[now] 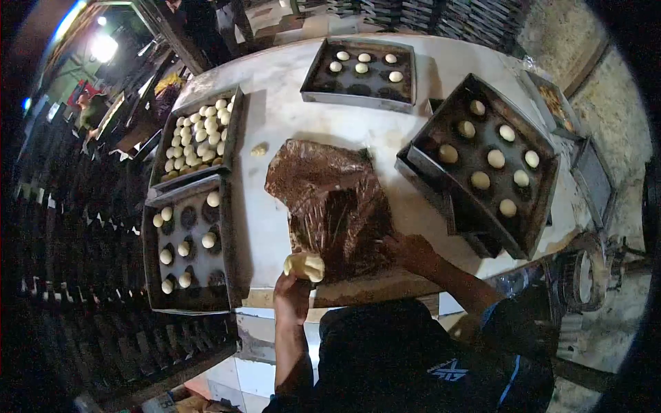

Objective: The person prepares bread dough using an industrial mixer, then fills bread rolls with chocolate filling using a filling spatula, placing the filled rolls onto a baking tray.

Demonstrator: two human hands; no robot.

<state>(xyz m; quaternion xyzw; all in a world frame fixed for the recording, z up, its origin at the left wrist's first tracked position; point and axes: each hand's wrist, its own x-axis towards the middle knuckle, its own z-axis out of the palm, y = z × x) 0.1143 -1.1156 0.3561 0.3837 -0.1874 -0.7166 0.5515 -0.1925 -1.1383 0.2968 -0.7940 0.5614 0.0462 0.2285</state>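
Note:
A pale lump of dough [304,267] is in my left hand [292,297], whose fingers are closed round its lower left side at the table's front edge. In front of me lies a wrinkled, shiny brown plastic sheet [330,199], spread over the middle of the table; the dough overlaps its near left corner. My right hand [411,253] is at the sheet's near right edge, fingers closed on the plastic and partly lost in shadow. Whatever lies under the sheet is hidden. A small dough scrap [259,149] sits just left of the sheet.
Dough balls fill a tray [237,103] at the left; a nearer tray [148,241] holds several. Another tray [358,98] stands at the back. Stacked trays [530,234] rest at the right, dough balls in the top one. A person [89,110] is at far left.

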